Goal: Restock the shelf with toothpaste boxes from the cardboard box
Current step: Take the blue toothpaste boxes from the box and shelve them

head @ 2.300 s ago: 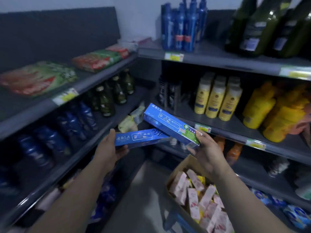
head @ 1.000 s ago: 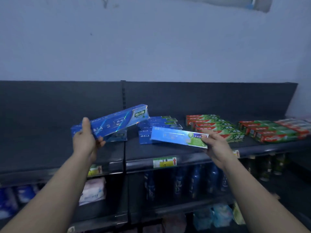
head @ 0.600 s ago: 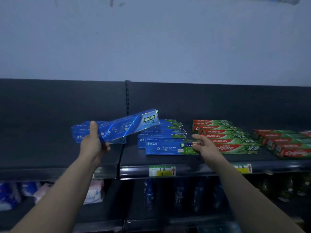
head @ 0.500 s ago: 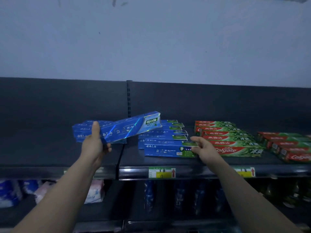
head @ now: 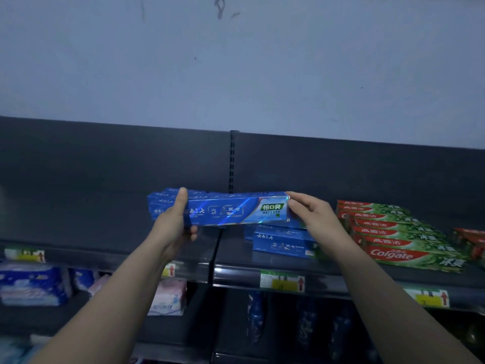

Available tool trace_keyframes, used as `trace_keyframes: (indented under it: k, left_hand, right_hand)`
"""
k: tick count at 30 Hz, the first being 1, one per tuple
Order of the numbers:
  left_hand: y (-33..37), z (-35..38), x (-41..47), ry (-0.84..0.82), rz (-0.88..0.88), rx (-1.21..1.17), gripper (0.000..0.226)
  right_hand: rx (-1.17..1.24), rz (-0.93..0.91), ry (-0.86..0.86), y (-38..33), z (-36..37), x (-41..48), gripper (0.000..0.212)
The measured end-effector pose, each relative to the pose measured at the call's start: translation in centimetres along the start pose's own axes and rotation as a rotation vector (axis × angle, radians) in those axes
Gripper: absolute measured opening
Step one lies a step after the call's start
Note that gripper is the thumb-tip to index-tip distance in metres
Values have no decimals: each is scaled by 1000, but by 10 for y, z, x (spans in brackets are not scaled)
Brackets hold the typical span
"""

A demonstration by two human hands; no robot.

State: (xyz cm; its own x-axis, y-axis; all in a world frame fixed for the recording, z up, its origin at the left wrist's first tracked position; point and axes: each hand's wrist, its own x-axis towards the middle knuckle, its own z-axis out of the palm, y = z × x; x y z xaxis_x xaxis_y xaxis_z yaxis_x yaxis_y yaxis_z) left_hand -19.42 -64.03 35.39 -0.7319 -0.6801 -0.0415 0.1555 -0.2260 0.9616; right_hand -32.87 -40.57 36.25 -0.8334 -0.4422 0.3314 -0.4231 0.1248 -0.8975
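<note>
A long shiny blue toothpaste box is held level in the air just above the top shelf. My left hand grips its left part, thumb up over the top edge. My right hand pinches its right end with fingers and thumb. Behind the box, a small pile of blue boxes lies on the shelf at the left. A stack of blue boxes lies below my right hand. The cardboard box is out of view.
Red and green Colgate boxes fill the shelf to the right, with more red boxes at the edge. Price tags line the shelf lip. Packets and dark bottles sit on the shelf below.
My right hand left its blue box on the front of the stack and came up to the right end of the box in my left hand. That box went from tilted to level.
</note>
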Motion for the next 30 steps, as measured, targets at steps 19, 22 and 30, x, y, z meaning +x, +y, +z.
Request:
trace_keyframes:
  k: [19, 22, 30]
  left_hand:
    - [8, -139, 109, -119, 121, 751, 42]
    - [-2, -141, 120, -150, 134, 868, 35]
    - [-7, -143, 138, -93, 188, 822, 50]
  right_hand:
    - [-179, 289, 53, 1, 163, 24, 31]
    - [-236, 339, 95, 2, 175, 23, 27]
    - [-250, 333, 125, -4, 187, 15, 47]
